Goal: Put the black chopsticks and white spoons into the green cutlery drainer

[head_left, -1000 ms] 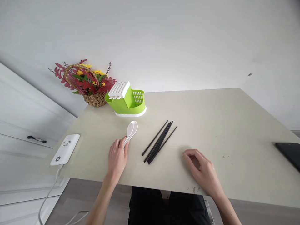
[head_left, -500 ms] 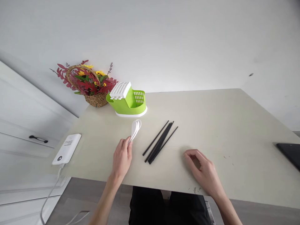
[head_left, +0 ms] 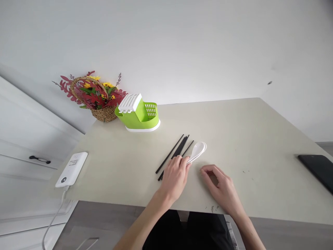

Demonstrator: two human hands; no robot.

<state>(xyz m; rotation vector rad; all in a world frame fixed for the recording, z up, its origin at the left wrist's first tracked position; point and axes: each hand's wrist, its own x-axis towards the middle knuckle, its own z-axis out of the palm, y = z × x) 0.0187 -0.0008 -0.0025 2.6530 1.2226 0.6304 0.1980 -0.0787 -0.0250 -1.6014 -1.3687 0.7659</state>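
Observation:
My left hand (head_left: 174, 177) is closed around the handles of a few white spoons (head_left: 198, 150), their bowls pointing away from me to the right. It hangs over the lower part of several black chopsticks (head_left: 169, 153), hiding some of their near ends. Resting on the table to the right is my right hand (head_left: 220, 185), its fingers curled in and the thumb and fingertips brought together. Nothing shows between them.
At the back left, a green and white utensil holder (head_left: 143, 119) stands beside a wicker basket of flowers (head_left: 104, 114). A white power bank (head_left: 71, 169) with a cable lies at the left edge. A black phone (head_left: 317, 171) lies at the right of the table (head_left: 247, 132).
My left hand has carried the spoons to the right, from left of the chopsticks to above them. The right hand stays in place on the table. The view has shifted slightly.

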